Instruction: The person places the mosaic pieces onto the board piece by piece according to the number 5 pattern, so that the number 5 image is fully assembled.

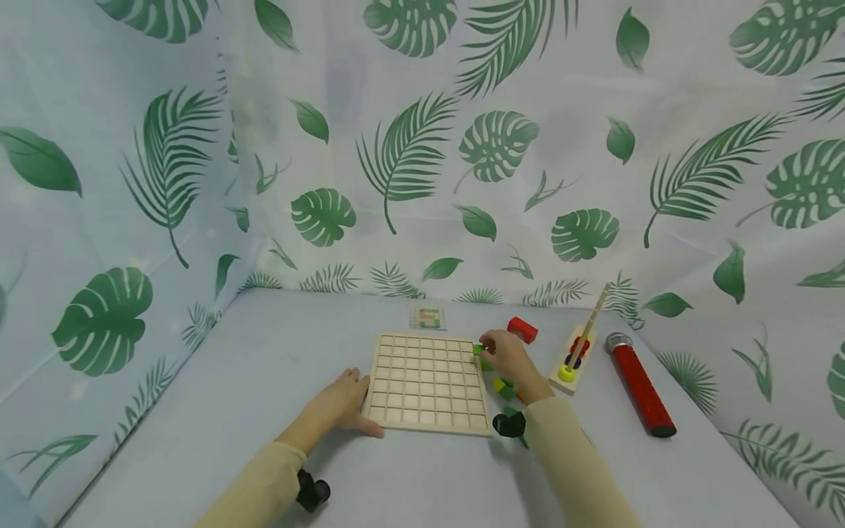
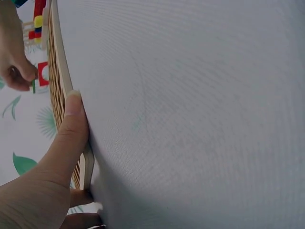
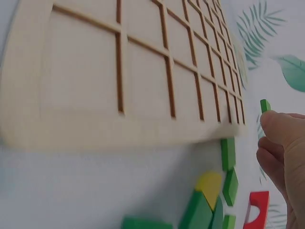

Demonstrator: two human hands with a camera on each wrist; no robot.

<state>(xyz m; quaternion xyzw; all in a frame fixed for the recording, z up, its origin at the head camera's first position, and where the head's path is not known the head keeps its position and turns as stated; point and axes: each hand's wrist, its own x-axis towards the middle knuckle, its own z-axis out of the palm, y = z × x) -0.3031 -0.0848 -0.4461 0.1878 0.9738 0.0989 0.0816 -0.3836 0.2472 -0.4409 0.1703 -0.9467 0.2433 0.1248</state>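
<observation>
Right hand point(image 1: 505, 353): thumb and fingers pinching one small green block point(image 3: 265, 105), raised near the far right corner of the grid board.
Left hand point(image 1: 339, 402): unclenched; thumb laid against the near edge of the board, fingers at its left edge.
Grid board point(image 1: 428, 385): pale wood, square compartments, flat between the two hands.
Loose green blocks point(image 3: 228, 153): several, below and nearer the wearer than the right hand, along the board's right side.
Yellow block point(image 3: 208, 185): among these, touching a green one.
Red block point(image 1: 523, 329): arched cut-out; just beyond the right hand.
Pattern card point(image 1: 428, 317): coloured grid design; beyond the board, left of the right hand.
Wooden stacking toy point(image 1: 574, 359): upright post, yellow, blue and red pieces; right of the right hand.
Red cylinder point(image 1: 639, 389): silvery head, black end; farther right.
Tabletop point(image 1: 231, 396): pale covering, beneath all.
</observation>
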